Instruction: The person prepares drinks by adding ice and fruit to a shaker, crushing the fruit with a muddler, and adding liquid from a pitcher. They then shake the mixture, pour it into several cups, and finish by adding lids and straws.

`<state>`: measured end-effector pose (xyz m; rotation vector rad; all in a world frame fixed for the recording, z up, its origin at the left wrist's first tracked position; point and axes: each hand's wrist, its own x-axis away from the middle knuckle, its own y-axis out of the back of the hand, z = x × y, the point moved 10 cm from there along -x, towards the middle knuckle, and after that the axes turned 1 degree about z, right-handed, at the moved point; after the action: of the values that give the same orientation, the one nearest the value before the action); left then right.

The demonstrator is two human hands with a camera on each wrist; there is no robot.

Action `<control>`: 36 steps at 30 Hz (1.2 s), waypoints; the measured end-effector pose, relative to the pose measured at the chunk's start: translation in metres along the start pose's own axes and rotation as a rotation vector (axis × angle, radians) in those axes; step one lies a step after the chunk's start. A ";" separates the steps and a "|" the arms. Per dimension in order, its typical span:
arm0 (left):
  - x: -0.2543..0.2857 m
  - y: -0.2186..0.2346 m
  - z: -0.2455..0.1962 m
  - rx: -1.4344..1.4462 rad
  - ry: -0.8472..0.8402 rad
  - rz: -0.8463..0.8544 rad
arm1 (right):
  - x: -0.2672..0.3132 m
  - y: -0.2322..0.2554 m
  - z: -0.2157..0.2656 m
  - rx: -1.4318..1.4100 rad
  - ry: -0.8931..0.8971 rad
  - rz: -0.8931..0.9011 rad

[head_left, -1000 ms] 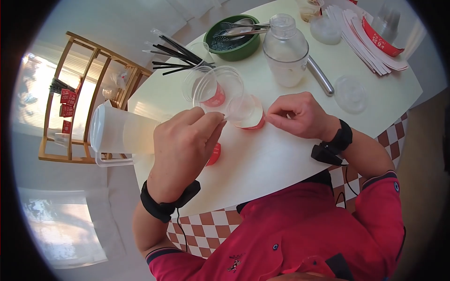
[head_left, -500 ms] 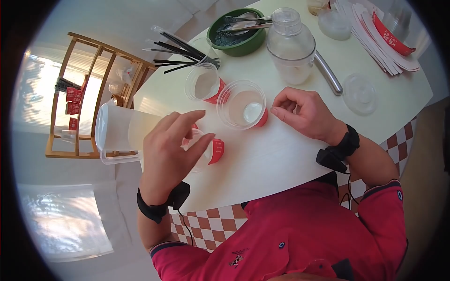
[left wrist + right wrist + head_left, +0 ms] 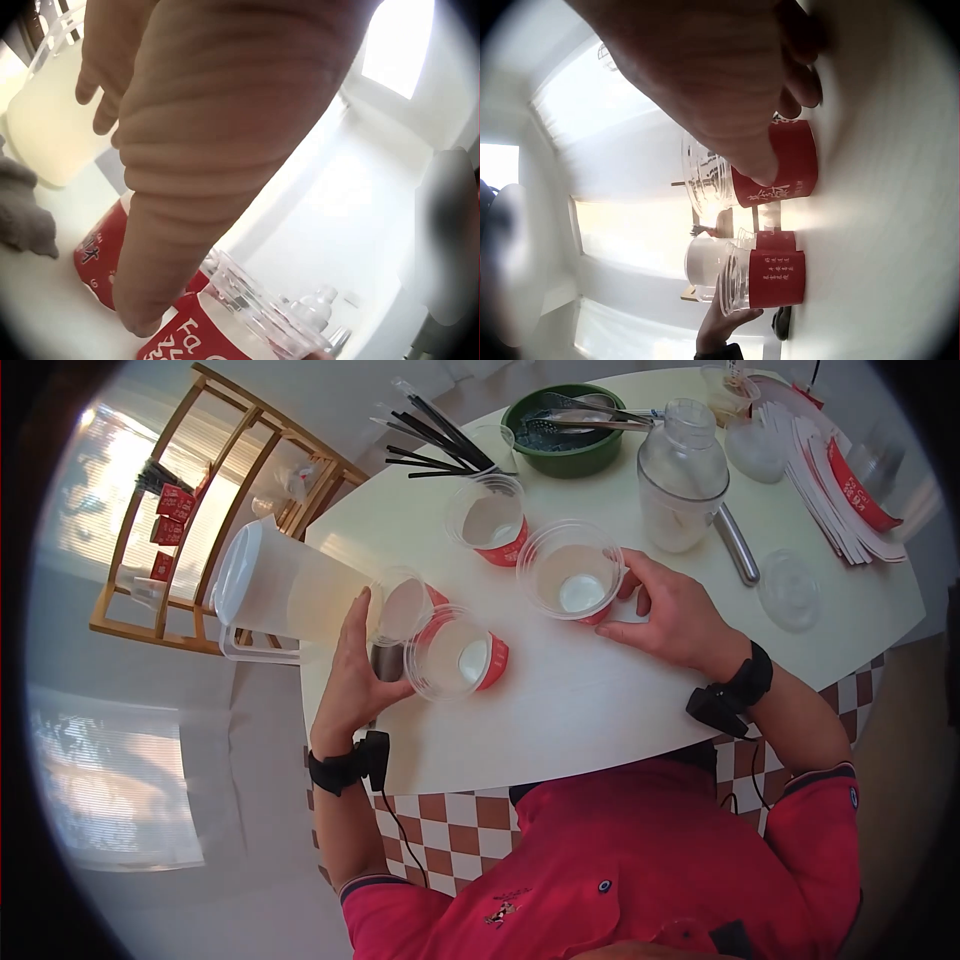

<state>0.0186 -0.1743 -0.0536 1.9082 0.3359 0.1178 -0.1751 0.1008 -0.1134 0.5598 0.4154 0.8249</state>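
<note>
Four clear cups with red sleeves stand on the table. My right hand has its thumb and fingers round the side of the right cup; in the right wrist view the thumb lies on its red sleeve. Fingers spread and nearly straight, my left hand is beside the two left cups. Its thumb is at the front cup, its fingers by the one behind; contact is unclear. A red-sleeved cup shows beside the thumb in the left wrist view. Farther back stands the fourth cup.
A pitcher is at the left edge. Black straws, a green bowl with utensils, and a clear shaker bottle stand at the back. To the right lie a metal rod, a clear lid and stacked paper sleeves.
My left hand has gone down and outward, to the left of the two left cups. My right hand's fingers have opened from a near pinch and come round the right cup. The head view has shifted.
</note>
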 end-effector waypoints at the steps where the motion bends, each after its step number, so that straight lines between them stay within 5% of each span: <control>1: -0.002 -0.004 -0.001 0.036 -0.015 -0.009 | -0.002 -0.002 0.002 0.036 0.011 -0.011; 9: -0.008 -0.012 -0.021 0.088 -0.071 -0.026 | -0.020 -0.007 0.019 0.152 0.124 -0.040; 23: -0.021 -0.030 -0.054 0.306 -0.118 -0.130 | -0.028 -0.011 0.014 0.107 -0.015 -0.008; 29: -0.001 -0.023 -0.034 0.320 -0.111 -0.272 | -0.026 -0.012 0.004 -0.088 0.003 -0.035; 36: 0.015 -0.021 0.014 0.789 0.090 -0.446 | -0.029 -0.016 -0.003 -0.151 -0.015 -0.017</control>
<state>0.0329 -0.1762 -0.0795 2.5427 0.9671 -0.2678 -0.1860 0.0703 -0.1220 0.4215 0.3402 0.8276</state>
